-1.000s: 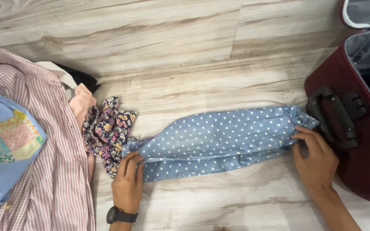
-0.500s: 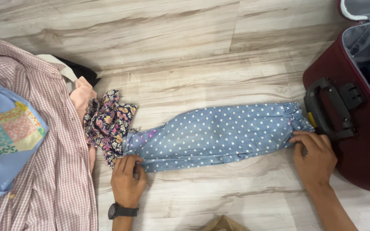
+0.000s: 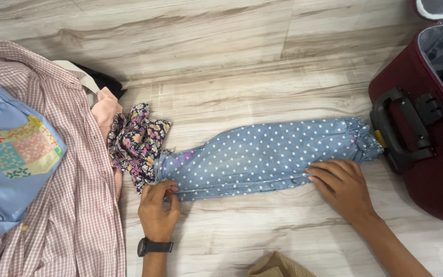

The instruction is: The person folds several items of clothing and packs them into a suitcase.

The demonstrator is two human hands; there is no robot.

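The blue dotted garment (image 3: pixel 267 156) lies on the wooden floor (image 3: pixel 221 66), already folded into 1 long narrow strip between a heap of clothes (image 3: pixel 42 169) and the dark red suitcase (image 3: pixel 416 154); it is judged about halfway folded and not yet packed. Its left end is pinched by the fingers of the left hand (image 3: pixel 157 205), while its right lower edge is pressed by the flat, spread right hand (image 3: pixel 342 187). No packages, labels or signs can be made out.

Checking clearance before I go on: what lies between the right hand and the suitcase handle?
In the head view, the gathered cuff end of the blue dotted garment lies between the right hand and the black suitcase handle, plus a strip of bare wood-look floor.
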